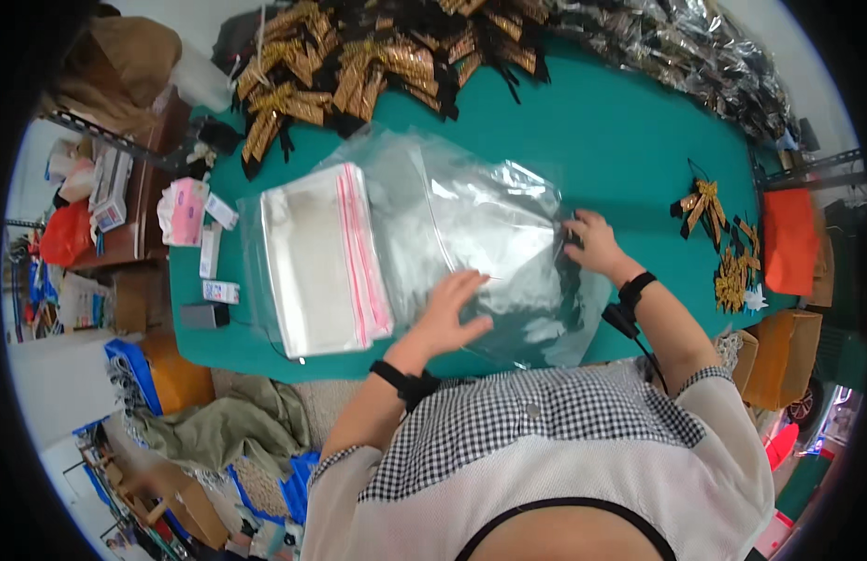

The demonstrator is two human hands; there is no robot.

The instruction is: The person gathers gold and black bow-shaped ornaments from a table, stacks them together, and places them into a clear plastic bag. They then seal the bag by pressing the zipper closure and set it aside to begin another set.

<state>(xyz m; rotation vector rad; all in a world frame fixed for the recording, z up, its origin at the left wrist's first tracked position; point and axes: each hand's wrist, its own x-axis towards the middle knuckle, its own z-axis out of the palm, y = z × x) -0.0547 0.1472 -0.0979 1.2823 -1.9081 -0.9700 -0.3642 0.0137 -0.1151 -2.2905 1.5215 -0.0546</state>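
Note:
A large clear plastic bag (489,224) lies spread on the green table under both of my hands. My left hand (452,313) rests flat on its near part, fingers stretched and thumb apart, holding nothing. At the bag's right side, my right hand (597,245) has its fingers bent around a narrow dark thing (568,266), whose kind is unclear. Creases in the plastic run toward those fingertips. Left of my left hand, a stack of clear flat bags with pink strips (312,262) lies on the plastic. Each wrist wears a black band.
Many black-and-gold sequined bows (358,70) are heaped along the far edge, beside a pile of plastic-wrapped pieces (676,56). Loose gold bows (702,206) lie at the right. A tissue pack (184,211) and small boxes (220,292) line the left edge.

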